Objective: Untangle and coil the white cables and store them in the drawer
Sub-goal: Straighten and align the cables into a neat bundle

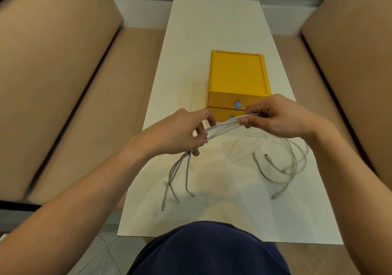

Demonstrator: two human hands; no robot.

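Dark blue cloth [210, 251] on the person's lap fills the bottom edge, just at the near end of a long white worktop [214, 24]. Above the worktop both hands are raised and apart, with a bundle of white cables [224, 126] stretched between them in a shallow arch.

The left hand [182, 132] has its fingers curled round the bundle. Below it several loose ends [187, 175] hang down and fan out, their tips reaching the worktop near the person. The right hand [273, 115] pinches the other end of the bundle between thumb and curled fingers, higher and farther from the person than the left.

From the right hand the strands drop to the worktop and spread into slack loops [292, 162] below and to the right of that hand. A few plugs [267, 157] lie among them.

A yellow box [237, 73] stands on the worktop just behind the hands. Its upper drawer [222, 101] and lower drawer [221, 114] are both closed, each with a small blue pull [238, 104]. The right hand and the arch of cables partly cover the drawer fronts. None of the cables touch the box, as far as can be seen.

Tan padded benches [63, 83] run along both sides of the worktop.
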